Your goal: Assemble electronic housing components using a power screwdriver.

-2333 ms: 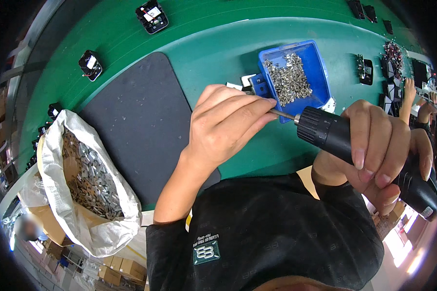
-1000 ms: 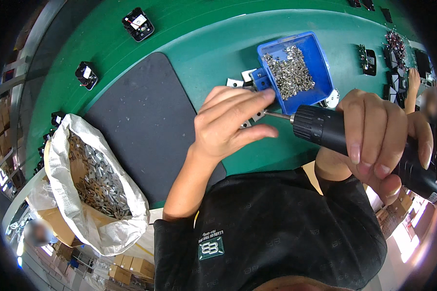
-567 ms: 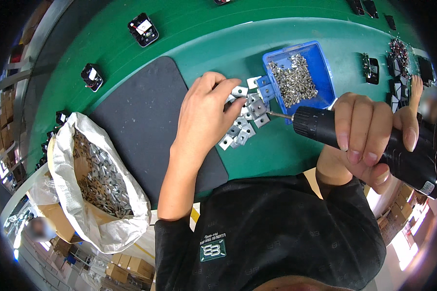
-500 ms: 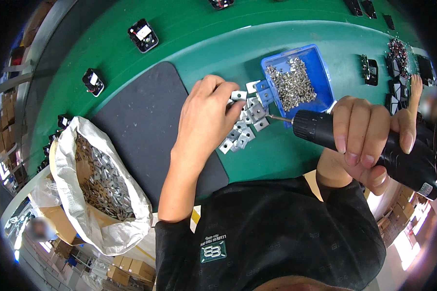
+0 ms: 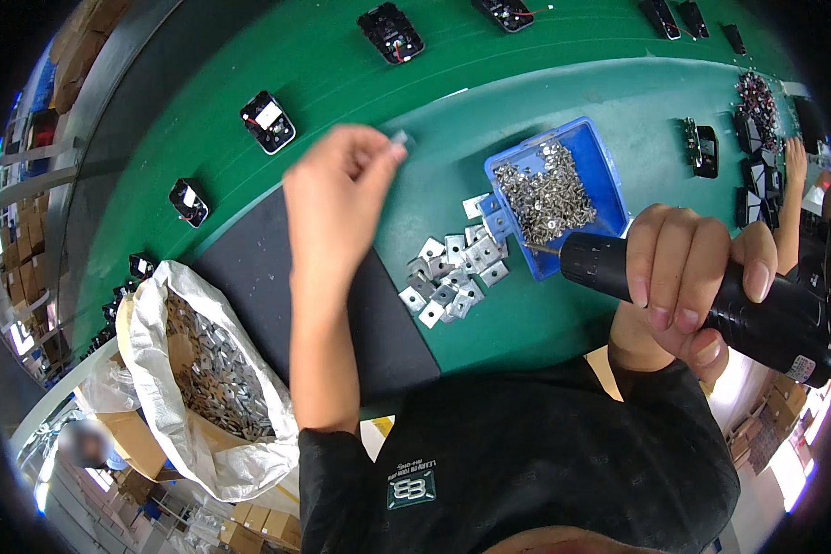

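Observation:
My left hand (image 5: 337,198) is raised over the far end of the dark mat (image 5: 263,268). Thumb and fingertips pinch a small metal plate (image 5: 402,141), slightly smeared by motion. My right hand (image 5: 688,282) wraps around a black electric screwdriver (image 5: 600,265), held almost level. The screwdriver's bit points left, at the near edge of a blue bin (image 5: 609,171) of loose screws (image 5: 549,198); whether it touches a screw I cannot tell. Left of the bin lies a loose pile of square metal plates (image 5: 452,277), each with a hole.
Black housings (image 5: 268,122) stand along the green belt (image 5: 332,78) beyond the mat. A white sack (image 5: 152,360) at left holds many metal pieces. At far right, another person's hand (image 5: 795,159) is near black parts and a heap of small pieces (image 5: 757,109).
My left hand has lifted away from the plate pile, moving left and farther off with one plate. The view has shifted a little, and the housings appear in different places. My right hand keeps its grip.

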